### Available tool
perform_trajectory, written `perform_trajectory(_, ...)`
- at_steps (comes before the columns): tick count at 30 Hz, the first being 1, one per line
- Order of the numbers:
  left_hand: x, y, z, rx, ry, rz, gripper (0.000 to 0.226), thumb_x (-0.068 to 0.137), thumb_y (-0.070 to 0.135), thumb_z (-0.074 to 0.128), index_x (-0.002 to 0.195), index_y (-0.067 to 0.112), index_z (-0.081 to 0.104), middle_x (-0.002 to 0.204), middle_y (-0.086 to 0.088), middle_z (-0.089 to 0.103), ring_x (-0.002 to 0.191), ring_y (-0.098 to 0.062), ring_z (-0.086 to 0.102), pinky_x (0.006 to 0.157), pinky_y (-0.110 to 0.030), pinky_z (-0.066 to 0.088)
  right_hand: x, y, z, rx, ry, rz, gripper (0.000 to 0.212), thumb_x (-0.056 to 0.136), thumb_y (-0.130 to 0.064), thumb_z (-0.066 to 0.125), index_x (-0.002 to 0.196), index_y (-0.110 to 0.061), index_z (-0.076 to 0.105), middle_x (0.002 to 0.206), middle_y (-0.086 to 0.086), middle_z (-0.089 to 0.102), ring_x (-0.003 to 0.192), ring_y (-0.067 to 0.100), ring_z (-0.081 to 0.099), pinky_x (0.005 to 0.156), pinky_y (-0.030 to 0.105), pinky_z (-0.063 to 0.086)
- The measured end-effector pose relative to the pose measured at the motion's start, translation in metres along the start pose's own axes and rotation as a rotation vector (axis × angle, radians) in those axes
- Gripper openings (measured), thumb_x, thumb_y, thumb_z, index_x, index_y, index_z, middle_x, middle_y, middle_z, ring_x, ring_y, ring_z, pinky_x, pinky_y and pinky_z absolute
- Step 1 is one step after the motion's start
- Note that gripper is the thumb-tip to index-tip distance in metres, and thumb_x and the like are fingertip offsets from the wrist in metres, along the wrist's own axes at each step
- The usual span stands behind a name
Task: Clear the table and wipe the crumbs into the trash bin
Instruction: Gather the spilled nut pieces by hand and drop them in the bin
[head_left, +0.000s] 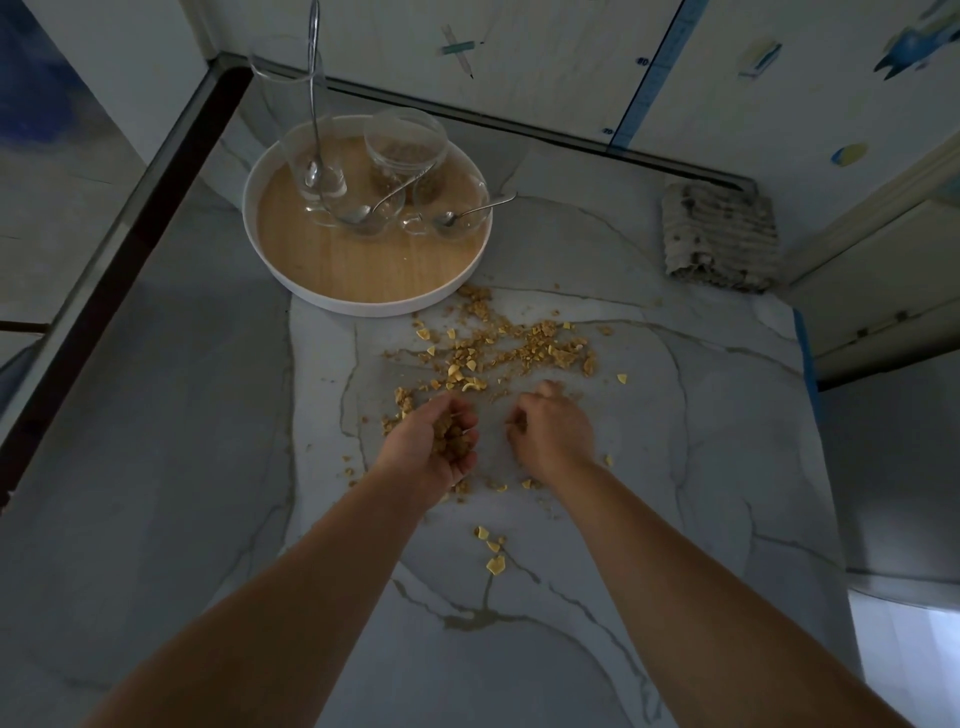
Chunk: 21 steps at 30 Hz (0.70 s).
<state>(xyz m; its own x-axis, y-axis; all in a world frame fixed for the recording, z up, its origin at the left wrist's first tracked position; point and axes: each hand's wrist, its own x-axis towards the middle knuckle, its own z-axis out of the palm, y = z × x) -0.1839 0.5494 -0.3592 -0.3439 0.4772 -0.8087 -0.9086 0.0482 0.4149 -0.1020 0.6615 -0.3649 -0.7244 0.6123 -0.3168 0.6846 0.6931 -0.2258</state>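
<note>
Yellow-brown crumbs (511, 348) lie scattered over the middle of the white marble table (649, 493), with a few loose bits (493, 553) nearer to me. My left hand (436, 441) is cupped palm up just above the table and holds a heap of crumbs. My right hand (550, 428) is beside it, palm down, fingers curled onto the tabletop among the crumbs. A folded grey cloth (719, 241) lies at the far right of the table. No trash bin is in view.
A round white tray (291, 280) with a wooden base stands at the back, carrying a tall glass pitcher (304, 130), glass cups (452, 210) and spoons (478, 210). The wall runs behind the table. The table's right edge (808, 353) drops to the floor.
</note>
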Motion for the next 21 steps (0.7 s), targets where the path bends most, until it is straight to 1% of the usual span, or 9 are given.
perform_trajectory(2,-0.001,0.001,-0.001,0.008,-0.009,-0.009,0.027,0.095,0.025,0.045,0.075,0.012,0.058,0.061,-0.002,0.058,0.051,-0.014,0.053,0.055,-0.025,0.04,-0.001,-0.001,0.0,0.148,0.046,0.053,0.014,0.087,-0.021,0.056,0.096,-0.014,0.064,0.106,0.002,0.056,0.092,0.021,0.057,0.071,0.027,0.044)
perform_trajectory(5,0.001,0.0,-0.001,0.01,0.0,-0.035,0.027,0.094,0.028,0.045,0.075,0.013,0.057,0.069,-0.004,0.059,0.059,-0.016,0.056,0.059,-0.028,0.043,-0.008,-0.006,-0.008,0.542,0.162,0.122,0.003,0.082,-0.017,0.064,0.08,-0.017,0.063,0.08,-0.005,0.061,0.073,0.011,0.056,0.065,0.024,0.044)
perform_trajectory(7,0.0,-0.002,0.005,0.008,0.019,-0.047,0.028,0.094,0.029,0.045,0.074,0.013,0.057,0.07,-0.005,0.061,0.065,-0.018,0.058,0.063,-0.029,0.044,-0.018,-0.014,-0.018,0.771,0.142,0.103,0.01,0.08,-0.015,0.068,0.074,-0.021,0.062,0.069,-0.01,0.058,0.064,0.004,0.053,0.06,0.015,0.045)
perform_trajectory(9,-0.003,-0.003,0.015,-0.018,0.044,-0.063,0.029,0.093,0.032,0.048,0.077,0.01,0.06,0.077,-0.009,0.063,0.073,-0.021,0.06,0.067,-0.033,0.047,-0.027,-0.022,-0.028,0.864,0.084,0.044,0.011,0.079,-0.016,0.069,0.073,-0.023,0.064,0.069,-0.01,0.061,0.065,0.002,0.056,0.059,0.011,0.047)
perform_trajectory(11,-0.004,-0.005,0.023,-0.044,0.036,-0.077,0.03,0.093,0.033,0.048,0.08,0.009,0.061,0.081,-0.011,0.064,0.078,-0.023,0.061,0.07,-0.035,0.05,-0.031,-0.021,-0.031,0.822,0.103,0.007,0.008,0.08,-0.018,0.067,0.074,-0.023,0.067,0.071,-0.011,0.064,0.069,0.004,0.06,0.063,0.015,0.05)
perform_trajectory(13,-0.002,-0.007,0.024,-0.039,-0.014,-0.081,0.033,0.095,0.034,0.045,0.079,0.008,0.061,0.076,-0.01,0.064,0.068,-0.022,0.061,0.065,-0.032,0.051,-0.029,-0.011,-0.03,0.746,0.189,0.057,0.007,0.084,-0.018,0.063,0.08,-0.019,0.069,0.075,-0.01,0.064,0.07,0.002,0.059,0.065,0.016,0.049)
perform_trajectory(15,-0.001,-0.009,0.023,-0.041,-0.058,-0.085,0.034,0.096,0.032,0.042,0.081,0.007,0.06,0.067,-0.008,0.062,0.053,-0.019,0.06,0.053,-0.026,0.051,-0.024,0.01,-0.024,0.637,0.235,0.16,0.011,0.087,-0.017,0.059,0.091,-0.015,0.069,0.086,-0.006,0.065,0.076,0.005,0.058,0.069,0.019,0.047)
perform_trajectory(18,-0.001,-0.01,0.021,-0.045,-0.076,-0.09,0.032,0.097,0.028,0.04,0.081,0.007,0.058,0.056,-0.005,0.061,0.042,-0.014,0.057,0.041,-0.018,0.047,-0.019,0.042,-0.012,0.455,0.163,0.3,0.02,0.088,-0.016,0.058,0.106,-0.014,0.065,0.107,0.003,0.064,0.093,0.017,0.059,0.072,0.022,0.04)
perform_trajectory(21,0.001,-0.013,0.018,-0.046,-0.08,-0.091,0.032,0.097,0.027,0.04,0.079,0.006,0.057,0.053,-0.006,0.06,0.041,-0.014,0.057,0.04,-0.018,0.047,-0.017,0.049,-0.005,0.371,0.105,0.301,0.028,0.086,-0.018,0.06,0.113,-0.016,0.061,0.112,0.006,0.059,0.097,0.02,0.058,0.072,0.022,0.036)
